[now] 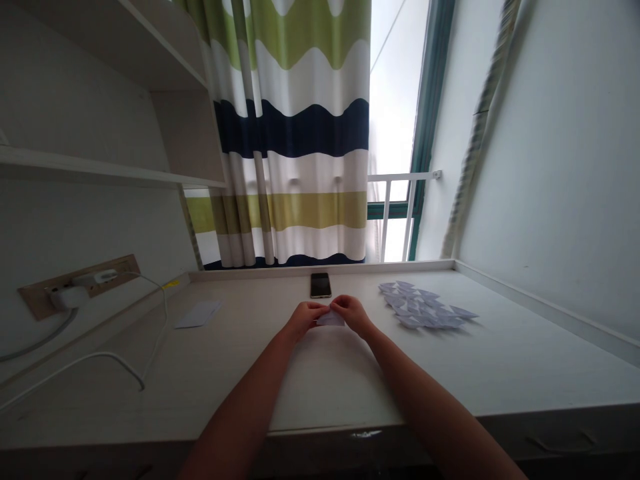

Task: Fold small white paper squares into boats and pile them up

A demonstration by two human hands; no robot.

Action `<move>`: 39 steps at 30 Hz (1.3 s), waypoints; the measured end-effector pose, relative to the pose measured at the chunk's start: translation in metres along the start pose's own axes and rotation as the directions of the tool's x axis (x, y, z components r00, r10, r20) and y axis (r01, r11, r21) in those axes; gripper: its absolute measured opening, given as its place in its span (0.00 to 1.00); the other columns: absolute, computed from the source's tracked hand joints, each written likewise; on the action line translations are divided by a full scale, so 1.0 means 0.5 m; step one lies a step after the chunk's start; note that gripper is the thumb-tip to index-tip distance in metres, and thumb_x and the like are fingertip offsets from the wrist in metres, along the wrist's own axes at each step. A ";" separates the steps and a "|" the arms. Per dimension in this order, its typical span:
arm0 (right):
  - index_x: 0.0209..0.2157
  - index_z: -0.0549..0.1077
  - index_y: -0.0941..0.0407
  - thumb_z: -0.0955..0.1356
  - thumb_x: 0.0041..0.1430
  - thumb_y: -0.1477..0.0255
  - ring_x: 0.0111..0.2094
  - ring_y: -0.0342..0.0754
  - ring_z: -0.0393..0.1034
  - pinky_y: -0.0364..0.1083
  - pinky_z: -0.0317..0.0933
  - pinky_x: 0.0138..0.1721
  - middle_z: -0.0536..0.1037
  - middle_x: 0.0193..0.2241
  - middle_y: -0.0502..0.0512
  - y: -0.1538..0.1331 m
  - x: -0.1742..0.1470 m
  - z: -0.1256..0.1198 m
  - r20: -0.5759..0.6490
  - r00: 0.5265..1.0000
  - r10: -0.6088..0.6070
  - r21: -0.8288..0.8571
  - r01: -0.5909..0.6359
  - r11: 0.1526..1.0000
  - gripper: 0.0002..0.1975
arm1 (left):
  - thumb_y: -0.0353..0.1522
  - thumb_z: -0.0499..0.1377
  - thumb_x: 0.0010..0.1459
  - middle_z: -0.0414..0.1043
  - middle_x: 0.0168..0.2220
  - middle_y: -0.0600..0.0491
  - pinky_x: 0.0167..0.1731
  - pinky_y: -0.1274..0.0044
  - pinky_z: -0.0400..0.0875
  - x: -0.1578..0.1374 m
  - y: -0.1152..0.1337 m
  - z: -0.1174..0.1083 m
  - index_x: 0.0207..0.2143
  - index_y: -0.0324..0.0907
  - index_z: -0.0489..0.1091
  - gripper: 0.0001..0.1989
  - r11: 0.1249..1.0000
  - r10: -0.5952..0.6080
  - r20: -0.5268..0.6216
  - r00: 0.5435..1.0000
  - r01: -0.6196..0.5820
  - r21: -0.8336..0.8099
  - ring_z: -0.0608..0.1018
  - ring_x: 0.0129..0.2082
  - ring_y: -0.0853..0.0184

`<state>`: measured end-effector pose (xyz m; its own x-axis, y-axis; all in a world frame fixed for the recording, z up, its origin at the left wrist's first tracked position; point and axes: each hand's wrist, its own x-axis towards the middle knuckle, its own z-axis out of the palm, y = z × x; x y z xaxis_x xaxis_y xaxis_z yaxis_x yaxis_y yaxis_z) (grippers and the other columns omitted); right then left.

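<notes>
A small piece of white paper [331, 319] is held between my two hands over the middle of the desk. My left hand [306, 318] grips its left side, fingers closed together. At its upper right edge, my right hand [352, 313] pinches the paper. The fingertips of both hands nearly meet at the top of the sheet. Whether the paper has a fold is too small to tell. To the right lies a pile of folded white paper triangles [423, 307]. Some flat white sheets [199, 314] rest at the left.
A dark phone [321, 285] lies just beyond my hands. White cables [163, 320] run from the wall socket [80, 285] across the desk's left side. A raised rim [280, 271] borders the back of the white desk [330, 393]. A striped curtain [300, 133] hangs behind it.
</notes>
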<state>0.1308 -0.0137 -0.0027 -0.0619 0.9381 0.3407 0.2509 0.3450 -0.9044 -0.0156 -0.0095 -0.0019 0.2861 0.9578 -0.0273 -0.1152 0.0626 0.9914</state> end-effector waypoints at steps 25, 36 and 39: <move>0.22 0.71 0.60 0.66 0.43 0.69 0.22 0.41 0.62 0.42 0.56 0.26 0.71 0.19 0.50 -0.002 -0.002 -0.004 0.068 0.997 0.029 0.068 -0.034 0.997 0.08 | 0.39 0.65 0.33 0.69 0.23 0.52 0.27 0.77 0.62 0.004 -0.001 -0.006 0.26 0.34 0.73 0.18 0.986 0.045 0.033 0.998 -0.050 0.157 0.69 0.23 0.71; 0.20 0.70 0.60 0.66 0.42 0.69 0.21 0.40 0.59 0.41 0.53 0.24 0.68 0.17 0.49 -0.004 -0.002 -0.003 0.066 0.997 0.036 0.040 -0.039 0.998 0.08 | 0.41 0.60 0.39 0.62 0.16 0.57 0.20 0.81 0.54 0.007 -0.004 -0.009 0.25 0.34 0.73 0.17 0.922 0.124 0.050 0.991 -0.133 0.363 0.61 0.18 0.75; 0.20 0.70 0.60 0.66 0.42 0.69 0.21 0.40 0.59 0.41 0.53 0.25 0.68 0.17 0.49 -0.004 -0.003 -0.003 0.067 0.997 0.040 0.036 -0.043 0.998 0.08 | 0.40 0.60 0.40 0.62 0.16 0.56 0.20 0.80 0.54 0.006 -0.002 -0.009 0.25 0.34 0.73 0.16 0.903 0.151 0.037 0.988 -0.154 0.400 0.61 0.18 0.75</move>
<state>0.1318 -0.0161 -0.0010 -0.1167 0.9511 0.2860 0.2186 0.3055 -0.9268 -0.0189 -0.0055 -0.0038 0.3005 0.9452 0.1279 0.2330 -0.2028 0.9511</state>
